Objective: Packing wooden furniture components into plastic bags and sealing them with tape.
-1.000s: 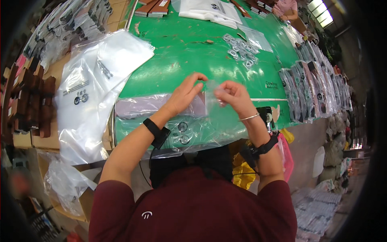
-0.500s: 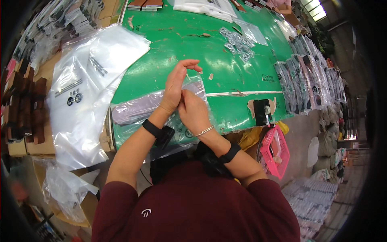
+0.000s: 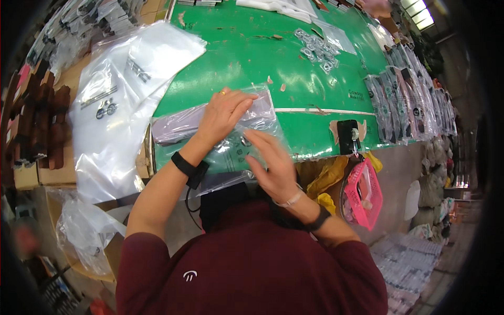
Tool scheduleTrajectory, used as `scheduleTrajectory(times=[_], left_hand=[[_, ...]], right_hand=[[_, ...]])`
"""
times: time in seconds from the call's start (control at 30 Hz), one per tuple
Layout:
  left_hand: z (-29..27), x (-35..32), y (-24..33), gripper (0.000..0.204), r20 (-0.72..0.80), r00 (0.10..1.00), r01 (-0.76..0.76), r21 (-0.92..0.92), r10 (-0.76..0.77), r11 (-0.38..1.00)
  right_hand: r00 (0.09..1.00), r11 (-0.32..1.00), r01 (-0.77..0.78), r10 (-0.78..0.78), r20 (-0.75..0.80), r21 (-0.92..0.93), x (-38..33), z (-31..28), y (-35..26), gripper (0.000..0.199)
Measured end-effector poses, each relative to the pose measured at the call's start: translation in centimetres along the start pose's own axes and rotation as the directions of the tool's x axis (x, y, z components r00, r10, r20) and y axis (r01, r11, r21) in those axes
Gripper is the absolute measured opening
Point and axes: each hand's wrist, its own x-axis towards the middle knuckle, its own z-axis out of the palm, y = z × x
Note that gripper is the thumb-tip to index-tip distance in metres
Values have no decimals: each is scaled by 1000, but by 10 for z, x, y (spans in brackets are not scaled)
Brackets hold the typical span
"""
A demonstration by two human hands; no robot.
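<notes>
A clear plastic bag (image 3: 226,153) lies at the table's near edge with a flat mauve strip (image 3: 176,126) inside it. Over the bag's upper part rests my left hand (image 3: 224,116), palm down, fingers stretched to the right, a ring on one finger. My right hand (image 3: 274,165) hovers at the bag's lower right side, thumb and fingers apart and slightly blurred. Close to its fingertips is a small shiny spot on the bag, too small to make out. Neither hand grips anything that I can see.
Large clear bags (image 3: 118,107) are stacked left, beside brown pieces (image 3: 31,121). Small packed rings (image 3: 317,50) lie on the green table (image 3: 226,58). Right stand filled bags (image 3: 404,105), a black device (image 3: 347,136) at the edge and a pink basket (image 3: 370,194) below.
My hands were together at the wrist, the left one raised edge-on. Now the left has come down flat on the bag, and the right has moved away with its fingers spread.
</notes>
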Motion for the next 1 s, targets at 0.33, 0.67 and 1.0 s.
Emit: scheduleTrajectory(times=[0.33,0.67,1.0], left_hand=[[2,1,9,33,7,1000,14,14,-14,1000],[4,2,8,43,-44,997,67,104,-62,992],[3,3,7,63,83,994,-80,185,66,979]], right_hand=[[866,870,-491,480,-142,-52,-67,-12,53,99],[876,904,-427,413,-251,-4,-69,-9,62,19],[973,964,-218,202,-111,-152,-84,-23,61,16]])
